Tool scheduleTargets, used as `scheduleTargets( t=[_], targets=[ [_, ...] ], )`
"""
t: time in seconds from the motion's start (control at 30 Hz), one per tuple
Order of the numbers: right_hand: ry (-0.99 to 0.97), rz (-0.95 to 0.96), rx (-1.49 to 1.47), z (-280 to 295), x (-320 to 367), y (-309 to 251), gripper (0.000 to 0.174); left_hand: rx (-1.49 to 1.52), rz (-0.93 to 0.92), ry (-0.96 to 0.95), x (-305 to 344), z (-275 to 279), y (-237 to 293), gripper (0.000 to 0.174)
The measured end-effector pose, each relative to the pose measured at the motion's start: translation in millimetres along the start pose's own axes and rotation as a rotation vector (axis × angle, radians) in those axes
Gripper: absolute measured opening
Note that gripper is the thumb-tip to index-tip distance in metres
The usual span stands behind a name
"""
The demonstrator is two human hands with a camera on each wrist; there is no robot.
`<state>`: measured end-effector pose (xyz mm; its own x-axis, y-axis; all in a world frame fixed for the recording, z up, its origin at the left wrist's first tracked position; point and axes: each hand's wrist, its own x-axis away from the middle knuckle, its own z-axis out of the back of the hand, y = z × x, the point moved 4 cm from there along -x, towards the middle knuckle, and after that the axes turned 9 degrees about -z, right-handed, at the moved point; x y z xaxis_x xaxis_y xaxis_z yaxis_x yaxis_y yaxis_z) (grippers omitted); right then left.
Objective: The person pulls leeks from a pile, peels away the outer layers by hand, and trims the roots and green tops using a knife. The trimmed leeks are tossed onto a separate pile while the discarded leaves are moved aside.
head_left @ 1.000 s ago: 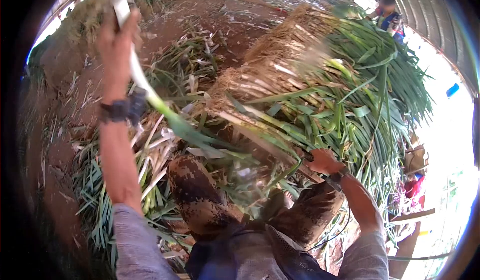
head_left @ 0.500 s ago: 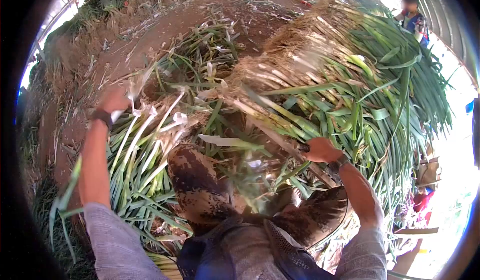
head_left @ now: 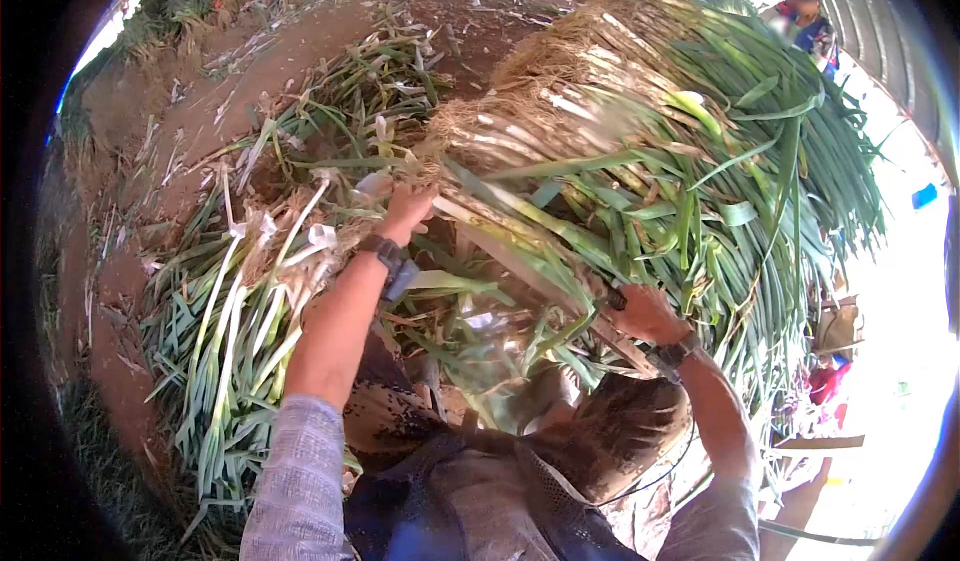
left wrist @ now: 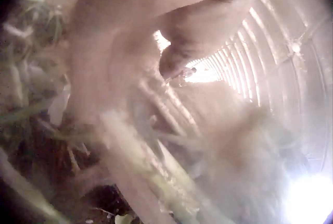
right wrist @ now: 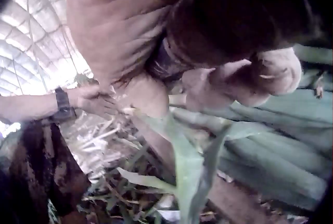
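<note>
My left hand (head_left: 408, 211) reaches to the root end of a leek (head_left: 470, 219) at the near edge of a large leek pile (head_left: 590, 131). In the right wrist view its fingers look extended at the stalk's end. Blurred in the left wrist view, the left hand's fingers lie over a pale leek stalk (left wrist: 140, 156). My right hand (head_left: 650, 315) grips a dark handle (head_left: 617, 301) beside the green leaves; whatever the handle belongs to is mostly hidden. Below the right hand, a folded green leaf (right wrist: 187, 151) hangs in the right wrist view.
Another leek pile (head_left: 225, 331) lies by the left knee, white ends away from me. A long wooden board (head_left: 530, 281) slants between the legs, with leaf scraps (head_left: 490, 346) around it. Farther off, another person (head_left: 800, 21) is by the curved wall (head_left: 880, 51).
My left hand lifted a leek up at the left, lowered it over the left pile, then came back rightward to the large pile. The right hand has stayed beside the board, gripping the handle.
</note>
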<state>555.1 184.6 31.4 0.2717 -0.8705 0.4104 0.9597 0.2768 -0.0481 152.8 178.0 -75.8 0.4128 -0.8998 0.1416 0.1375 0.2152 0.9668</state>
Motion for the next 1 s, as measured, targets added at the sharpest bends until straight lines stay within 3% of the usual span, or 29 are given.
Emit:
scheduleTargets(
  t=[0.03,0.07,0.13,0.2,0.27,0.3,0.37,0.4,0.43,0.5,0.53,0.6,0.63,0.67,0.87,1.0],
  targets=[
    [-0.154,-0.062,0.081,1.8,-1.2,-0.8,0.041,0.132,0.076,0.113,-0.2,-8.8,-14.4,0.042],
    [-0.156,-0.065,0.078,-4.2,-0.5,2.8,0.041,0.130,0.077,0.109,-5.1,-18.8,-22.7,0.042],
    [-0.049,0.083,0.046,-19.8,1.5,8.9,0.037,0.260,0.230,0.276,-12.0,-31.5,-40.5,0.045],
    [0.059,0.156,0.100,-15.3,-8.1,11.5,0.034,0.376,0.294,0.244,-16.6,-36.4,-49.4,0.050],
    [-0.114,0.000,0.090,-8.1,-13.0,9.5,0.046,0.510,0.364,0.159,-18.9,-40.2,-48.9,0.055],
    [-0.085,0.043,0.098,-11.9,-16.5,12.5,0.043,0.508,0.364,0.156,-21.6,-43.6,-52.2,0.055],
    [-0.024,0.087,0.035,-19.1,-23.0,16.9,0.041,0.530,0.164,0.262,-29.8,-47.5,-52.0,0.049],
    [0.033,0.134,-0.027,-18.3,-24.9,15.4,0.039,0.530,0.161,0.260,-24.6,-51.3,-36.9,0.049],
    [0.034,0.099,-0.072,-14.9,-24.5,15.2,0.034,0.615,0.037,0.229,-13.5,-55.3,-1.2,0.049],
    [0.052,0.082,-0.144,0.2,-13.5,12.3,0.035,0.753,-0.171,0.064,2.4,-53.6,45.6,0.054],
    [0.068,0.070,-0.209,6.3,-9.5,13.3,0.035,0.757,-0.180,0.057,-5.8,-53.8,42.7,0.054],
    [0.173,0.137,-0.208,9.2,-4.9,17.4,0.036,0.784,-0.281,-0.121,-13.1,-56.5,41.5,0.070],
    [0.194,0.143,-0.161,14.2,0.2,11.8,0.031,0.848,-0.240,-0.229,-12.3,-58.8,42.0,0.069],
    [0.225,0.154,-0.114,21.5,1.1,6.0,0.026,0.853,-0.253,-0.224,-9.8,-58.4,43.3,0.069],
    [0.265,0.131,-0.032,26.4,-16.1,-19.2,0.037,1.030,-0.214,-0.247,18.9,-66.6,69.6,0.068],
    [0.401,0.238,-0.012,46.3,-28.0,-54.6,0.036,1.086,-0.221,-0.204,20.0,-69.8,61.4,0.067]
  ],
)
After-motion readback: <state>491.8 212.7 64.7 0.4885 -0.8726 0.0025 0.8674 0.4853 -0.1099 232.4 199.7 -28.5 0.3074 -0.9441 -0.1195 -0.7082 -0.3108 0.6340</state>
